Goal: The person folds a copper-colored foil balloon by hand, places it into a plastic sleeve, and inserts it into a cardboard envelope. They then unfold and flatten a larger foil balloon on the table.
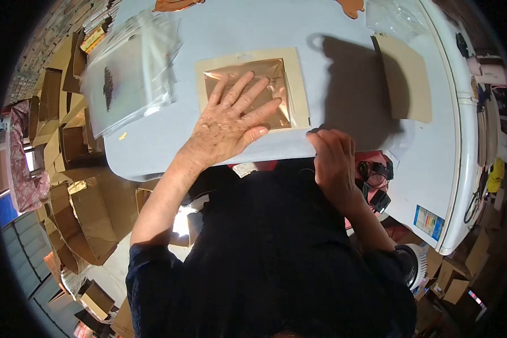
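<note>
Copper foil packet (252,90) lies pressed under my flat, open left hand (231,121); I judge I'm smoothing it while my right hand (333,163), curled at four o'clock, grips the table (343,73) edge, holding nothing else.

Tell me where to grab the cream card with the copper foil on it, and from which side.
Take the cream card by its bare right border, coming in from the right. It lies flat on the table; the left hand presses the copper foil near its lower left, while the right strip is uncovered.
</note>
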Motion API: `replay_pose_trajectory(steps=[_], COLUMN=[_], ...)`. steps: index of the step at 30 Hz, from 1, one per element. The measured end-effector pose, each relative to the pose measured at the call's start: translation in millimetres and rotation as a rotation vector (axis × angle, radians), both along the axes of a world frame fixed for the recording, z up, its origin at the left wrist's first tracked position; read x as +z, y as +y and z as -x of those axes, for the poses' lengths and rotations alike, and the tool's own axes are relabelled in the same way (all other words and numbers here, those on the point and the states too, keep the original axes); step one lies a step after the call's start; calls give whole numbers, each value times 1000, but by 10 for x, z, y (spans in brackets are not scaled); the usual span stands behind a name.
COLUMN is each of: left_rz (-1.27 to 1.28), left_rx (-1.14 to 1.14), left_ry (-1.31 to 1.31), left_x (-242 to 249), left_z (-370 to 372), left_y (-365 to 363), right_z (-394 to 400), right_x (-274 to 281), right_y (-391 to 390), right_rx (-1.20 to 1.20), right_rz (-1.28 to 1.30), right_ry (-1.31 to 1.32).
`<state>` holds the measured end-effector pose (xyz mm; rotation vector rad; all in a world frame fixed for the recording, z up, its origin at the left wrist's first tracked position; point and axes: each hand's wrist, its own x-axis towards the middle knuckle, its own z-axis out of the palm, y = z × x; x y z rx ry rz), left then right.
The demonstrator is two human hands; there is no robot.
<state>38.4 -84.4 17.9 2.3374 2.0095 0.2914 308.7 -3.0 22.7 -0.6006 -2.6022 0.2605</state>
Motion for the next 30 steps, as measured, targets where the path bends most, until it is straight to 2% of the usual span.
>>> replay_pose_trajectory(steps=[5,17,20,26,30], left_rz=[-3,-10,-14,-27,-17], left_rx=[-5,10,10,6,14], left_ry=[9,19,35,20,27], left_x=[4,-14,-21,-52,-35], left_z=[17,12,-3,14,0], left_y=[1,4,-3,-2,-6], right_z=[-99,-80,4,-91,57], right_x=[-137,45,35,88,178], right_y=[-21,77,110,97,175], right_rx=[40,87,46,129,47], right_rz=[-2,110,52,135,188], right_ry=[2,76,39,40,52])
